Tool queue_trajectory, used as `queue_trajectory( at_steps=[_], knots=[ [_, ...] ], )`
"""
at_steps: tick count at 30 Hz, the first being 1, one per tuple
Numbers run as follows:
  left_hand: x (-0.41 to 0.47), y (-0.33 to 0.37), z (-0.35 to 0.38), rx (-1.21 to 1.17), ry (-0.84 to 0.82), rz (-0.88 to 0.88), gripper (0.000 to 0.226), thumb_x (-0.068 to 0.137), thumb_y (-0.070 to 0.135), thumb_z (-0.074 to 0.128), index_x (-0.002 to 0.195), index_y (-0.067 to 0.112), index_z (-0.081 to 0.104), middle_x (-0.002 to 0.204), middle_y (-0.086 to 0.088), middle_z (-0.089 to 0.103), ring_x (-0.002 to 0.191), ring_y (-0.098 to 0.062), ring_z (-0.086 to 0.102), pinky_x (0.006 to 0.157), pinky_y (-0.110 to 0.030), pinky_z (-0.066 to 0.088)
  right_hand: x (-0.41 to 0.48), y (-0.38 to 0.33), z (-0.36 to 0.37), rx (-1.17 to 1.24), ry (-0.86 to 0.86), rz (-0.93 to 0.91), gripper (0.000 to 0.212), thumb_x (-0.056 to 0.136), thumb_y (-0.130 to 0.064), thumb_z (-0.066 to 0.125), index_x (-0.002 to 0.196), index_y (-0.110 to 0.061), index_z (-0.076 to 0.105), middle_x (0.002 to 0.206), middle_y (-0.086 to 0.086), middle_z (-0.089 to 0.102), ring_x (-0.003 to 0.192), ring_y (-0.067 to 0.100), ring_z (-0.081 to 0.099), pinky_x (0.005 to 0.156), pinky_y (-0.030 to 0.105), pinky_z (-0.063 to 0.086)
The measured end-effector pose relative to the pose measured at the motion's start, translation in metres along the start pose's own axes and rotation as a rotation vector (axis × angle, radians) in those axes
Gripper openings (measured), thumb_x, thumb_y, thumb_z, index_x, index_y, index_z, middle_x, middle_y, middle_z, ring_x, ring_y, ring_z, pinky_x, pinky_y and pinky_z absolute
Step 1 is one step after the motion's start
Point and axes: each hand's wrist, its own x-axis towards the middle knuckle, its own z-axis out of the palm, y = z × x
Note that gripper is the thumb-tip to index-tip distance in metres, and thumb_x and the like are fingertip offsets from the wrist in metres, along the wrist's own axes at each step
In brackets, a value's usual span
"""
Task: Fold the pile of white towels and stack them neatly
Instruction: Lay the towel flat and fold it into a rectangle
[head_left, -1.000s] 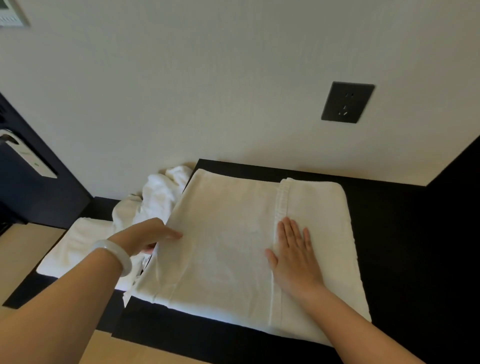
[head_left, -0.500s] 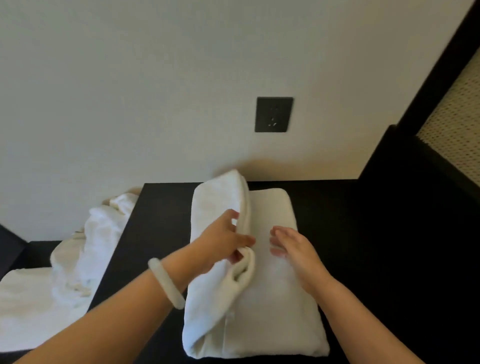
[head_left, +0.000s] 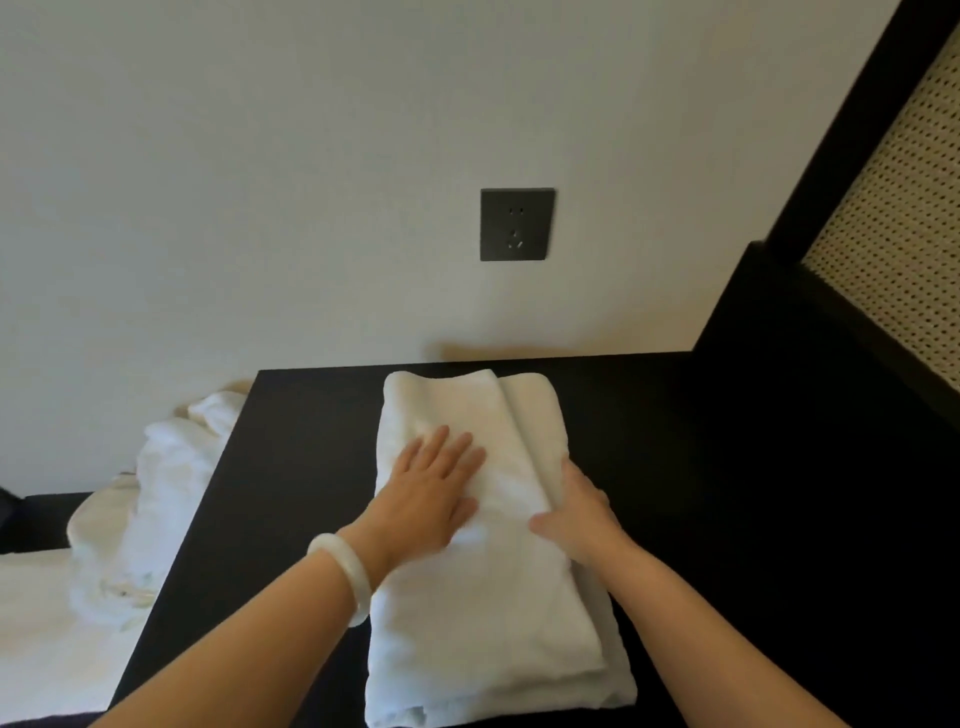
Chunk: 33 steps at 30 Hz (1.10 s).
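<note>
A white towel (head_left: 483, 623) lies folded into a long narrow strip on the black tabletop (head_left: 291, 467), running from the wall toward me. My left hand (head_left: 431, 493), with a pale bangle on the wrist, presses flat on the towel's top layer, fingers spread. My right hand (head_left: 579, 514) rests on the towel's right edge, its fingers curled over the fold. A loose heap of white towels (head_left: 171, 467) sits off the table's left side.
A pale wall with a dark socket plate (head_left: 517, 224) stands right behind the table. At the right rises a black frame with a woven cane panel (head_left: 893, 260). A lower white surface (head_left: 47, 623) lies at the left.
The left side of the towel has been folded over onto the right. My left hand let go of the lifted edge and now presses flat; my right hand shifted to the right edge.
</note>
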Motion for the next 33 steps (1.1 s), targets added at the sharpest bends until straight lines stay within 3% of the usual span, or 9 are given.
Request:
queue_trajectory(
  at_steps=[4, 7, 9, 12, 14, 17, 22, 27, 33],
  knots=[
    [-0.031, 0.008, 0.014, -0.1, -0.105, -0.137, 0.076, 0.086, 0.066, -0.012, 0.153, 0.033, -0.021, 0.16, 0.004, -0.029, 0.146, -0.022, -0.031, 0.121, -0.049, -0.011, 0.016, -0.018, -0.013, 0.048, -0.127, -0.136, 0.092, 0.078, -0.008, 0.076, 0.154, -0.027, 0.027, 0.142, 0.0, 0.048, 0.128, 0.023, 0.048, 0.106, 0.038, 0.041],
    [-0.053, 0.035, 0.004, -0.03, -0.171, -0.317, 0.079, 0.085, 0.069, -0.008, 0.151, 0.03, -0.027, 0.16, -0.002, -0.031, 0.147, -0.029, -0.027, 0.121, -0.051, -0.008, 0.034, -0.042, -0.029, -0.157, -0.273, -0.289, 0.089, 0.08, -0.005, 0.074, 0.154, -0.03, 0.031, 0.148, -0.004, 0.044, 0.131, 0.017, 0.046, 0.111, 0.036, 0.037],
    [-0.064, 0.05, -0.002, 0.067, -0.219, -0.389, 0.079, 0.089, 0.067, 0.001, 0.155, 0.027, -0.017, 0.164, -0.01, -0.009, 0.15, -0.038, 0.001, 0.12, -0.053, 0.007, 0.046, -0.062, -0.032, -0.29, -0.376, -0.413, 0.085, 0.08, -0.001, 0.072, 0.152, -0.031, 0.036, 0.148, -0.007, 0.045, 0.133, 0.014, 0.044, 0.111, 0.031, 0.036],
    [-0.072, 0.054, -0.008, 0.134, -0.058, -0.349, 0.069, 0.095, 0.06, 0.024, 0.144, 0.018, 0.048, 0.126, -0.011, 0.053, 0.106, -0.031, 0.056, 0.09, -0.045, 0.047, 0.061, -0.088, -0.018, -0.422, -0.457, -0.571, 0.083, 0.077, 0.008, 0.066, 0.146, -0.034, 0.046, 0.144, -0.011, 0.049, 0.133, 0.01, 0.045, 0.11, 0.03, 0.038],
    [-0.071, 0.035, -0.008, 0.119, 0.116, -0.262, 0.054, 0.094, 0.053, 0.032, 0.124, 0.019, 0.062, 0.108, -0.002, 0.057, 0.088, -0.023, 0.057, 0.077, -0.037, 0.049, 0.064, -0.1, -0.007, -0.451, -0.462, -0.646, 0.082, 0.076, 0.01, 0.061, 0.143, -0.036, 0.05, 0.142, -0.014, 0.053, 0.131, 0.006, 0.046, 0.11, 0.029, 0.039],
    [-0.067, -0.013, -0.018, 0.035, 0.171, -0.303, 0.04, 0.088, 0.044, 0.045, 0.118, 0.019, 0.057, 0.112, -0.002, 0.054, 0.095, -0.027, 0.058, 0.08, -0.039, 0.048, 0.065, -0.091, -0.011, -0.487, -0.287, -0.692, 0.059, 0.085, -0.005, 0.062, 0.137, -0.031, 0.055, 0.134, -0.009, 0.058, 0.125, 0.011, 0.05, 0.106, 0.03, 0.04],
    [-0.076, -0.077, -0.034, -0.177, -0.029, -0.398, 0.035, 0.095, 0.046, 0.056, 0.122, 0.025, 0.048, 0.127, 0.006, 0.047, 0.114, -0.016, 0.05, 0.102, -0.035, 0.043, 0.052, -0.039, -0.058, -0.34, 0.073, -0.397, 0.027, 0.087, -0.02, 0.071, 0.11, -0.027, 0.059, 0.108, -0.01, 0.057, 0.105, 0.012, 0.056, 0.085, 0.027, 0.046],
    [-0.079, -0.101, -0.054, -0.495, -0.224, -0.485, 0.032, 0.085, 0.035, 0.074, 0.096, 0.027, 0.045, 0.102, 0.006, 0.06, 0.087, -0.012, 0.06, 0.078, -0.027, 0.053, 0.054, -0.021, -0.069, 0.0, 0.085, -0.18, 0.028, 0.086, -0.021, 0.076, 0.109, -0.022, 0.06, 0.103, -0.004, 0.063, 0.092, 0.01, 0.059, 0.071, 0.025, 0.046],
    [-0.101, -0.103, -0.075, -1.007, -0.248, -0.656, 0.008, 0.087, 0.023, 0.073, 0.079, 0.021, 0.076, 0.092, 0.0, 0.074, 0.094, -0.019, 0.069, 0.085, -0.026, 0.046, 0.04, -0.015, -0.077, 0.283, -0.053, -0.043, 0.019, 0.093, -0.026, 0.068, 0.106, -0.013, 0.072, 0.097, 0.005, 0.076, 0.095, 0.024, 0.071, 0.087, 0.042, 0.056]
  ],
)
